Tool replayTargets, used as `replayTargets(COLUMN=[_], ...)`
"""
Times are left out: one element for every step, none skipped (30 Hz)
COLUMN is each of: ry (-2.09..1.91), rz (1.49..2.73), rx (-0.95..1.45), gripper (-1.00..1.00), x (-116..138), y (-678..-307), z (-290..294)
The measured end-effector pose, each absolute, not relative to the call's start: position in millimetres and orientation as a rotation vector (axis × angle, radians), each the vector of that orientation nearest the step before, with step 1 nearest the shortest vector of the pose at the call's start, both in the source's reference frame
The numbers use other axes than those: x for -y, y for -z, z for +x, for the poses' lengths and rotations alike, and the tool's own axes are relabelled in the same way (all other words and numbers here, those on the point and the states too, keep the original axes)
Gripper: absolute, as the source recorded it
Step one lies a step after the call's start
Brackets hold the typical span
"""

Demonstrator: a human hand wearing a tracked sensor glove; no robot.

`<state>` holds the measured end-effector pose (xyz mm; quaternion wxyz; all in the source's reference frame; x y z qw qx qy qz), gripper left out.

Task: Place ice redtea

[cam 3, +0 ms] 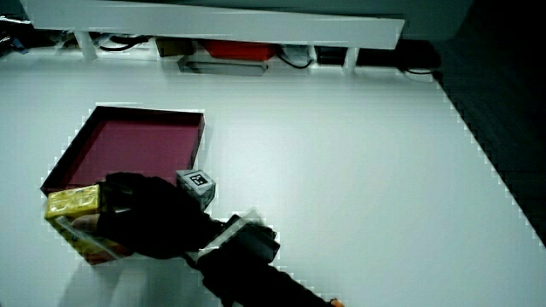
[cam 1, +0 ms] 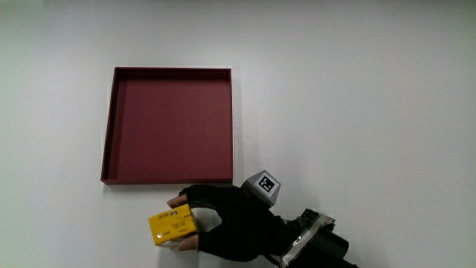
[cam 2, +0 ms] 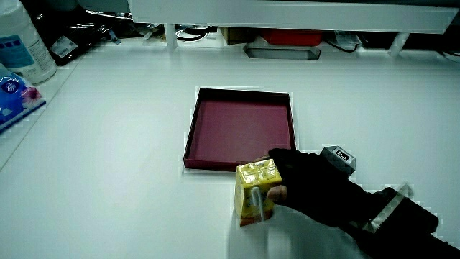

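We have the gloved hand (cam 1: 227,223) closed around the yellow iced red tea carton (cam 1: 172,226), thumb on the side nearer us and fingers (cam 1: 178,201) curled over the side nearer the tray, so the carton is pinched across its narrow faces. In a side view the carton (cam 2: 254,193) stands roughly upright in the hands, its folded top showing and what looks like a straw packet running down one face; whether its base touches the bench (cam 1: 357,89) or hangs just clear of it we cannot tell. The patterned cube (cam 1: 264,186) sits on the back of the glove.

From the hands, the shallow dark red tray (cam 1: 108,141) lies just ahead, farther from us, its near wall close to the fingertips. It holds nothing. In a side view a plastic bottle (cam 2: 25,43) stands well away from the hands at the bench's edge.

We judge the carton a light, fairly stiff paper box, firm when full but prone to dent or squirt if squeezed hard. Its coated faces may be a little slick, so we would keep the hold low and broad across two flat faces, clear of the folded top, and set it down flat on its base
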<state>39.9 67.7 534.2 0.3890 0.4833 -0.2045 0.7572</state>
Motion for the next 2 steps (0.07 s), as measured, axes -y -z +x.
replayTargets(ry=[-1.927,-1.925], rz=[1.22,1.207], rx=[0.515,0.502], gripper=[-0.76,-0.8], x=[-67.2,-66.6], y=[-532.6,-531.8], z=[41.0,43.1])
